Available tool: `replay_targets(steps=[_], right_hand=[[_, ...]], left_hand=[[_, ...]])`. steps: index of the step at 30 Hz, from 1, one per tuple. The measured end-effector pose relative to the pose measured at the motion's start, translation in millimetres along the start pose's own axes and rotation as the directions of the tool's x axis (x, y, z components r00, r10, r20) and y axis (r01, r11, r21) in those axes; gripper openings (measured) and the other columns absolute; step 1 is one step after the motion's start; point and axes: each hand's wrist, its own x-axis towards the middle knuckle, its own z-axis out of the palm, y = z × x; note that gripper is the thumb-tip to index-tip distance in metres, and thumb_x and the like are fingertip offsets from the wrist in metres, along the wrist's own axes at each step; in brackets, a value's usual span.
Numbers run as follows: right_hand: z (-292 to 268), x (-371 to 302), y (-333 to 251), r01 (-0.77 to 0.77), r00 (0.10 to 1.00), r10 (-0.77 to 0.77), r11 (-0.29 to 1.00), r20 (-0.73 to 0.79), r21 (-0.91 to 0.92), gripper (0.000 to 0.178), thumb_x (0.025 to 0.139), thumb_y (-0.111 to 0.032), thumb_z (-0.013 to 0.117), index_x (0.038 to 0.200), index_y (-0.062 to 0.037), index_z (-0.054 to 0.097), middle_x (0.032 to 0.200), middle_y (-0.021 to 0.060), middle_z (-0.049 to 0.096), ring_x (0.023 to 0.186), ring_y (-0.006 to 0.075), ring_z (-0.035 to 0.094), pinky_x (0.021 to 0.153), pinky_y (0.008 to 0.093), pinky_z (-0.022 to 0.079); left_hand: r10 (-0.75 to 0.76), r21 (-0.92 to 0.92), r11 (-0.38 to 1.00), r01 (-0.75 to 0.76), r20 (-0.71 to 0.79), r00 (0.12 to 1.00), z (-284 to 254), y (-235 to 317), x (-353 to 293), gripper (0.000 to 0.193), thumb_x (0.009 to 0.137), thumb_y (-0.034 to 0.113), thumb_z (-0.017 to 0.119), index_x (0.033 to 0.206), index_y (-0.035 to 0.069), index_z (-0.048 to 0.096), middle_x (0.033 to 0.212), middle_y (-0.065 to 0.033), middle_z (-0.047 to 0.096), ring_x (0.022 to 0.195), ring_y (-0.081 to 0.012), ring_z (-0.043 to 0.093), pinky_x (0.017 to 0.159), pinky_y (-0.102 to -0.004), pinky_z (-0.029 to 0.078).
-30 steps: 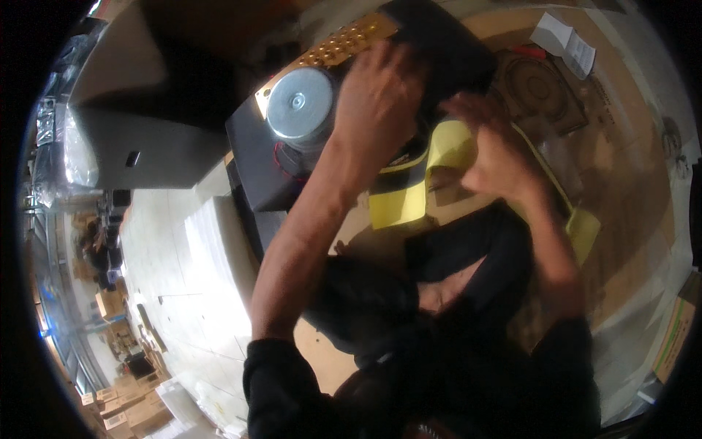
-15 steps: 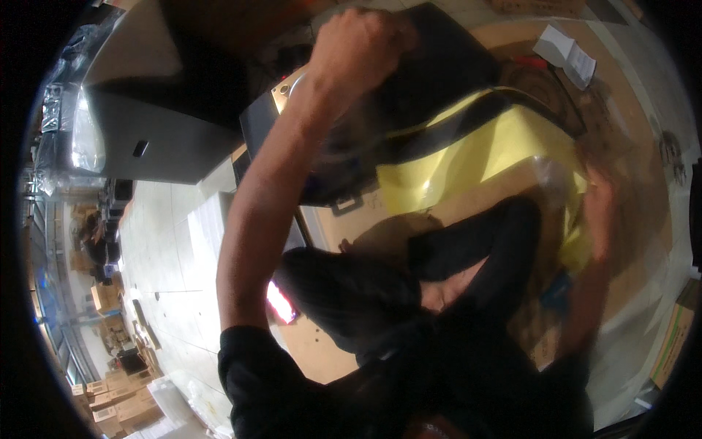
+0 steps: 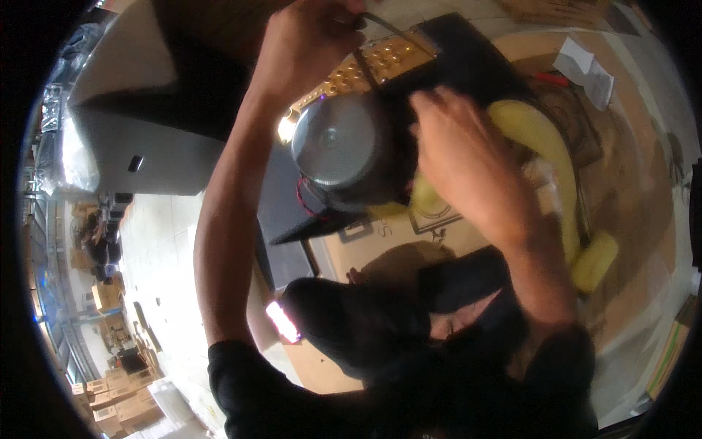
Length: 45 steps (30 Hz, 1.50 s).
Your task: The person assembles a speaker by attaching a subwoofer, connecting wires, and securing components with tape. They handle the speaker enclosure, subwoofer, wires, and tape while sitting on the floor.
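Note:
My left hand is at the top, its fingers closed on a thin black strip that stretches right over a perforated golden panel. Below it, a round grey metal part, resembling the back of a speaker driver, faces up. Red and dark wires hang by its lower left side. Right of this part is my right hand, slightly blurred, with its fingers bent inward; what they hold, if anything, is hidden. A yellow band curls from behind my right hand toward my right forearm.
Printed cardboard lies under the work, near my folded legs. A large grey box-shaped cabinet stands at the left. A folded white paper and a dark square panel lie at the far right. A lit phone-like screen glows beside my leg.
My right hand has moved left from the yellow band's right end to beside the round part. My left hand has shifted left. The yellow band has curled rightward, and the round part is now uncovered.

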Motion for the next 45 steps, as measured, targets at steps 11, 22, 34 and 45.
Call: replay_targets(steps=[11,22,34,45], right_hand=[[46.1,17.3,31.8,0.063,0.987,-0.088,0.982,0.138,0.176,0.028,0.090,0.002,0.062,0.118,-0.0005,0.062,0.135,0.0176,0.064,0.121,0.0363,0.063,0.100,0.0429,0.056],[53.0,23.1,36.8,-0.102,0.984,0.034,0.912,0.176,0.396,0.053,0.084,0.009,0.064,0.133,-0.0089,0.054,0.123,0.0200,0.066,0.112,0.0397,0.067,0.095,0.0469,0.057],[47.4,30.5,37.9,-0.204,0.955,0.086,0.883,0.283,0.422,0.054,0.085,0.010,0.064,0.134,-0.0063,0.049,0.124,0.0212,0.065,0.117,0.0408,0.065,0.097,0.0485,0.056],[44.4,32.6,38.5,-0.148,0.935,0.014,0.924,0.355,0.352,0.060,0.085,0.006,0.066,0.141,-0.0046,0.048,0.128,0.0200,0.063,0.117,0.0383,0.065,0.100,0.0473,0.054]], left_hand=[[0.215,-0.027,0.975,-0.218,-0.102,0.971,-6.5,-65.9,-33.5,0.045,0.083,-0.017,0.065,0.123,0.001,0.056,0.106,-0.0117,0.066,0.101,-0.0214,0.071,0.088,-0.0380,0.062],[0.270,0.077,0.962,-0.262,-0.121,0.955,-4.7,-91.5,-47.8,0.045,0.079,-0.017,0.063,0.120,-0.001,0.058,0.107,-0.0132,0.067,0.101,-0.0218,0.072,0.088,-0.0412,0.065],[0.257,0.187,0.959,-0.213,-0.254,0.933,2.8,-84.2,-63.5,0.040,0.077,-0.011,0.074,0.113,0.002,0.063,0.105,-0.0120,0.068,0.093,-0.0210,0.073,0.077,-0.0350,0.067],[0.159,0.186,0.974,-0.126,-0.176,0.972,1.2,-87.8,-73.9,0.034,0.080,-0.008,0.073,0.110,0.002,0.063,0.107,-0.0128,0.073,0.088,-0.0240,0.077,0.077,-0.0353,0.067]])
